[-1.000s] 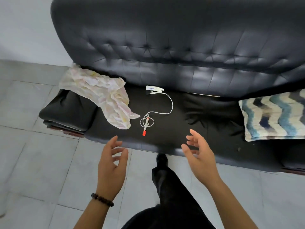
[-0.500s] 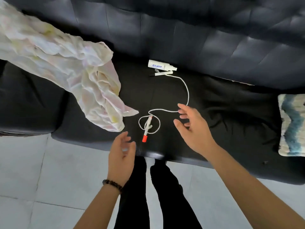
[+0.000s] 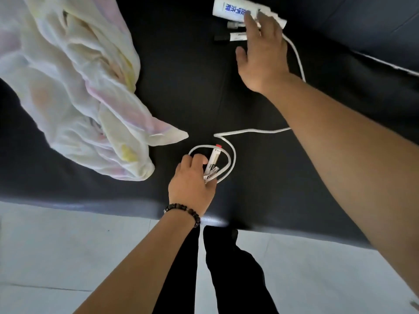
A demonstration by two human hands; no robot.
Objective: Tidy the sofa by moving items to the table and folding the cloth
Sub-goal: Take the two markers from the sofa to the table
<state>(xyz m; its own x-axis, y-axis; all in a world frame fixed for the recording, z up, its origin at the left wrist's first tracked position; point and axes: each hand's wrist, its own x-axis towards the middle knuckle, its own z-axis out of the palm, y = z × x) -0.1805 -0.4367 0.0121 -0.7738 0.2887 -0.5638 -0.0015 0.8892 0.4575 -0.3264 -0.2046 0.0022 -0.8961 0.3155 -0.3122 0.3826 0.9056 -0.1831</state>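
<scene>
A crumpled pale cloth (image 3: 79,87) with pink and yellow tints lies on the left of the black sofa seat (image 3: 192,82). A white cord (image 3: 249,131) runs across the seat to a loop near the front edge. My left hand (image 3: 192,180) is closed over that loop and the pen-like tubes (image 3: 213,163) inside it. At the back lies a white bottle (image 3: 231,11) with blue print, with two small dark-capped tubes (image 3: 231,37) beside it. My right hand (image 3: 260,53) reaches over them, fingers spread and fingertips on the bottle's right end.
The sofa's front edge (image 3: 113,206) crosses the view below my left wrist. White floor tiles (image 3: 68,257) lie in front of it. My legs in black trousers (image 3: 226,279) stand against the sofa.
I have leaned in much closer. My left hand moved forward and closed on the cord loop and tubes. My right hand travelled from the cord's middle up to the white bottle.
</scene>
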